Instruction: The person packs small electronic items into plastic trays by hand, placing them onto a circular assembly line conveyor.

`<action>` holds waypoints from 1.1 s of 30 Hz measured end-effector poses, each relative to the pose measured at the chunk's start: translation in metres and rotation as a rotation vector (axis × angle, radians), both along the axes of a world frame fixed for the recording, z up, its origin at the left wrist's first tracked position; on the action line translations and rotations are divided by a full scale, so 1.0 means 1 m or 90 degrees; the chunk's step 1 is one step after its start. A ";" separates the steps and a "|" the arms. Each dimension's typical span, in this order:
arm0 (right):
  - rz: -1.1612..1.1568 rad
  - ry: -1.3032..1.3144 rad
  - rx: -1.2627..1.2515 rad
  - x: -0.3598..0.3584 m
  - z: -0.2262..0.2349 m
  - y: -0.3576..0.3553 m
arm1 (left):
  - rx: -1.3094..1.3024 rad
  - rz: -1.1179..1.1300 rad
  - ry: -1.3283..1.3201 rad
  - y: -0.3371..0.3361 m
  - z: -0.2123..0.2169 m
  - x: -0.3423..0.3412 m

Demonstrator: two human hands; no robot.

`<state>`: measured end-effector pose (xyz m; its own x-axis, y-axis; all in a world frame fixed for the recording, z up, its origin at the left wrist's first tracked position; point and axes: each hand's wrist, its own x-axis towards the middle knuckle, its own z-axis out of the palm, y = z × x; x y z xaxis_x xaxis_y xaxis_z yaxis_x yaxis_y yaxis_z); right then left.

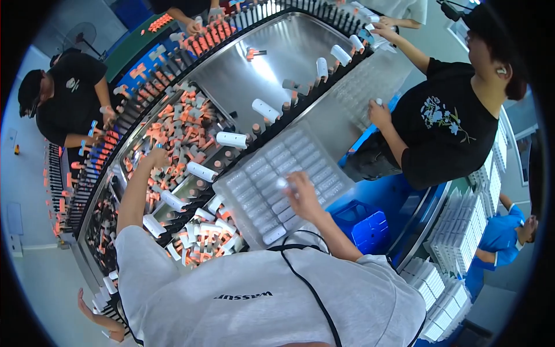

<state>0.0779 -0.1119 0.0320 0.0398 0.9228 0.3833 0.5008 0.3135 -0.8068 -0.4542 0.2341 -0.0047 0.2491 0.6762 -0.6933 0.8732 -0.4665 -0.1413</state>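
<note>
My left arm stretches out to a heap of orange and grey plastic parts (188, 124). My left hand (159, 157) is at the heap's near left side, its fingers too mixed in with the parts to show whether it is open or closed. Over a clear plastic tray (231, 194) with rows of compartments is my right hand (303, 198), its fingers curled together. At their tips is a bright whitish spot (282, 183); what they hold, if anything, I cannot make out. White rounded pieces (274, 234) lie in the tray's nearest compartments.
A conveyor carrying upright holders with white covers (231, 139) runs just beyond the tray. White-and-orange parts (205, 240) are heaped left of the tray. A blue crate (370, 231) and stacked white trays (457, 231) stand right. Co-workers (457, 115) work around the line.
</note>
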 end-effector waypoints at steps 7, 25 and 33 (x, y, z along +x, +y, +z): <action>-0.260 0.030 0.147 0.038 0.075 0.110 | 0.024 0.174 -0.199 -0.022 0.022 -0.027; -0.047 -0.229 0.107 -0.093 0.062 0.142 | 0.404 0.292 -1.223 -0.377 0.208 0.080; 0.079 -0.185 0.243 -0.123 0.059 0.108 | -0.052 0.422 -1.366 -0.437 0.073 0.250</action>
<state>-0.0451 -0.0040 0.0913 -0.2201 0.7051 0.6741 0.6289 0.6308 -0.4545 -0.2045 -0.2029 0.0680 0.2551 0.9485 0.1880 -0.3558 -0.0887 0.9303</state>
